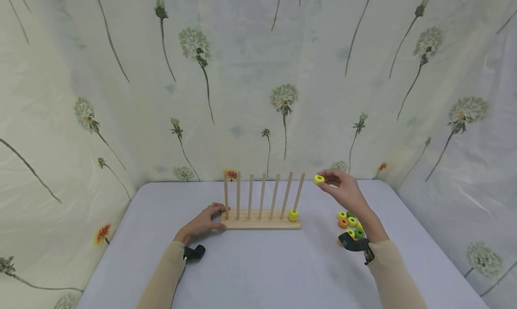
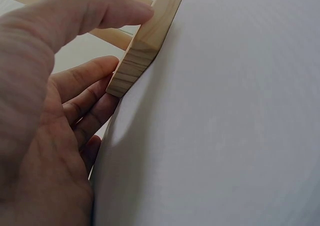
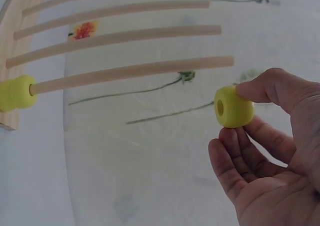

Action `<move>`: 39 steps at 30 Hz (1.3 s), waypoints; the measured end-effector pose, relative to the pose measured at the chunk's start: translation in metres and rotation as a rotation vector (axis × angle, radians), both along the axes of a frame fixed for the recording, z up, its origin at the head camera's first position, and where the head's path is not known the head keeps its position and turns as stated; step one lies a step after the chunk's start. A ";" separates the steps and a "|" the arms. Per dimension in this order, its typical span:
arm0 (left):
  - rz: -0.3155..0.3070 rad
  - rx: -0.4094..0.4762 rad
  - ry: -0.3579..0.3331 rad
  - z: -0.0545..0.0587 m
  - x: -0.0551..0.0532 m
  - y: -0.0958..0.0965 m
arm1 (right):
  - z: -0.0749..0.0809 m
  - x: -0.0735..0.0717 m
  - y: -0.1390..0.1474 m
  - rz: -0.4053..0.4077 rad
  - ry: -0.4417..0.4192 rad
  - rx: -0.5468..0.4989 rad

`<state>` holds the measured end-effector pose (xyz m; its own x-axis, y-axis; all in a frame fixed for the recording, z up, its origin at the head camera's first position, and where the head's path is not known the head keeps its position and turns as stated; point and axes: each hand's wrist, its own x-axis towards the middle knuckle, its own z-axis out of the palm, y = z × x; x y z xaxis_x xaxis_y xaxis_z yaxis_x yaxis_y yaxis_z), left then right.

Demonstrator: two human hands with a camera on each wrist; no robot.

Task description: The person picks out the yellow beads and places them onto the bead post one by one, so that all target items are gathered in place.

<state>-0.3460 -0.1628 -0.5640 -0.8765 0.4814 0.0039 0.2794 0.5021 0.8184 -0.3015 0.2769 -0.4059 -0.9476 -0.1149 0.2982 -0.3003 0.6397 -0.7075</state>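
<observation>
A wooden peg rack (image 1: 258, 226) with a row of upright pegs stands at the far middle of the table. My left hand (image 1: 205, 220) grips the left end of its base, thumb on the front edge and fingers behind, as the wood end (image 2: 132, 69) in the left wrist view shows. Stacked yellow beads (image 1: 293, 215) sit at the foot of the rightmost peg. Between thumb and fingertips my right hand (image 1: 343, 190) pinches another yellow bead (image 3: 233, 107), held up to the right of that peg's top. The bead's hole faces the peg in the right wrist view.
Loose yellow, green and orange beads (image 1: 352, 221) lie in a group on the table under the right forearm, partly hidden by the wrist camera (image 1: 353, 242). A white cloth covers the table (image 1: 266, 268). Behind it hangs a dandelion-print curtain (image 1: 242, 98).
</observation>
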 end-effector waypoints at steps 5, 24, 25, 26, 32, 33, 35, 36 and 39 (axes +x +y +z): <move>-0.005 0.006 0.005 0.000 0.000 0.000 | 0.009 -0.002 -0.007 0.007 0.027 -0.008; -0.021 0.018 0.021 -0.002 -0.002 -0.002 | 0.023 -0.012 -0.021 0.074 0.066 -0.049; -0.022 0.018 0.022 -0.002 -0.003 -0.002 | 0.023 -0.012 -0.022 0.076 0.065 -0.049; -0.023 0.018 0.025 -0.002 -0.003 -0.002 | 0.024 -0.012 -0.023 0.077 0.063 -0.047; -0.023 0.022 0.019 -0.001 -0.003 -0.001 | 0.025 -0.012 -0.027 0.104 0.064 -0.049; -0.023 0.024 0.017 0.000 -0.003 -0.001 | 0.025 -0.012 -0.028 0.110 0.068 -0.050; -0.021 0.024 0.012 0.000 -0.003 -0.001 | 0.024 -0.013 -0.029 0.119 0.074 -0.051; -0.020 0.022 0.010 0.000 -0.003 -0.001 | 0.024 -0.013 -0.029 0.121 0.075 -0.048; -0.018 0.019 0.004 -0.001 -0.003 -0.001 | 0.024 -0.014 -0.030 0.124 0.081 -0.041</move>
